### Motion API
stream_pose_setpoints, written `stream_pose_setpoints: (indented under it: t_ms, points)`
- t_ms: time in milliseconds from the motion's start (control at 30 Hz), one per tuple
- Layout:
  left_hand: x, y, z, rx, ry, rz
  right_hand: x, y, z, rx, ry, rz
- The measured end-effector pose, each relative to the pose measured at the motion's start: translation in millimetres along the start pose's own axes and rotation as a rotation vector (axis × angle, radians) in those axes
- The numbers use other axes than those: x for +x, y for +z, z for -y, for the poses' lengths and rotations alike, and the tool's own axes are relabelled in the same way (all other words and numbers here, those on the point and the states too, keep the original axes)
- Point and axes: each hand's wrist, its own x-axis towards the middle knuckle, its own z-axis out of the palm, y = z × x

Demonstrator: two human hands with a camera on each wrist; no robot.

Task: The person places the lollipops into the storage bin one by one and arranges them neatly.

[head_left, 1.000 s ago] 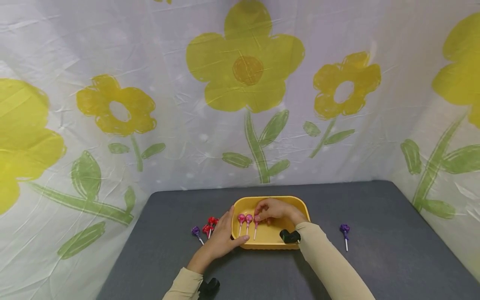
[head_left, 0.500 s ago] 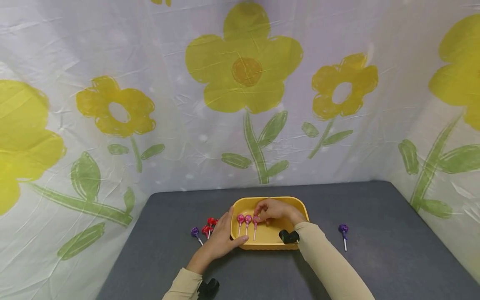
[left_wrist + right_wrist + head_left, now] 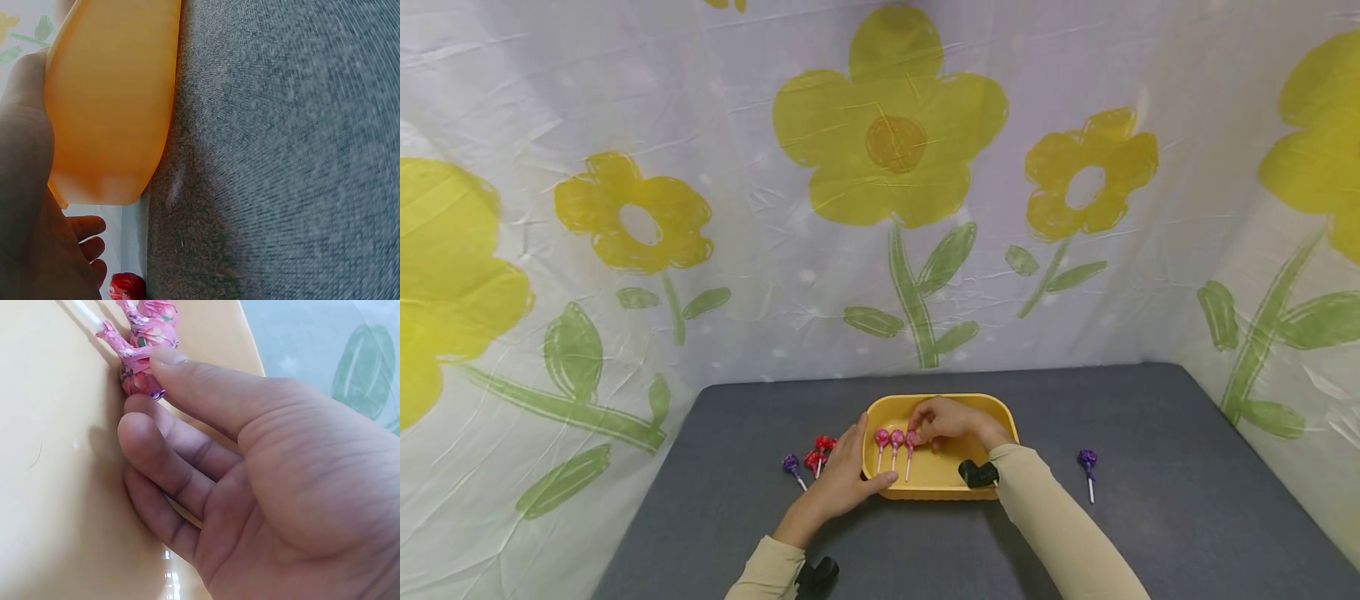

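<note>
My right hand point(image 3: 951, 419) reaches into a yellow plastic tray point(image 3: 940, 493) and pinches the wrapped head of a pink lollipop point(image 3: 910, 454). In the right wrist view, the thumb of this right hand point(image 3: 250, 444) lies on the pink wrapper point(image 3: 140, 365), with the other fingers bent below it. Two more pink lollipops, a left one point(image 3: 881, 446) and a middle one point(image 3: 896, 446), lie alongside, sticks toward me. My left hand point(image 3: 842, 471) rests against the tray's left front corner, fingers along the side and thumb at the front rim. From the left wrist, the tray wall point(image 3: 112, 112) stands beside the left hand point(image 3: 31, 175).
Left of the tray lie red lollipops point(image 3: 820, 450), partly behind the left hand, and a purple lollipop point(image 3: 792, 465). Another purple lollipop point(image 3: 1088, 467) lies on the dark grey table point(image 3: 1157, 533) to the right. A flower-printed curtain point(image 3: 760, 292) hangs behind the table.
The pink lollipop under the right fingers has turned slightly, its stick end shifting a little left toward the other two. Both hands stay in nearly the same place.
</note>
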Motion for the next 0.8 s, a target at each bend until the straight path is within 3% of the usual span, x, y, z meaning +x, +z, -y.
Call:
stream_pose_setpoints:
  t_ms: [367,567,800]
  points:
    - [1.9,1.6,2.4,0.003,-0.002,-0.007,-8,-9,1,-0.070,-0.024,-0.005]
    - [1.5,1.7,2.6,0.001,0.003,-0.013,-19,-19,5,-0.080,-0.078,0.010]
    - [1.6,1.4,0.2,-0.012,-0.010,-0.004,-34,-28,9,-0.110,-0.084,-0.002]
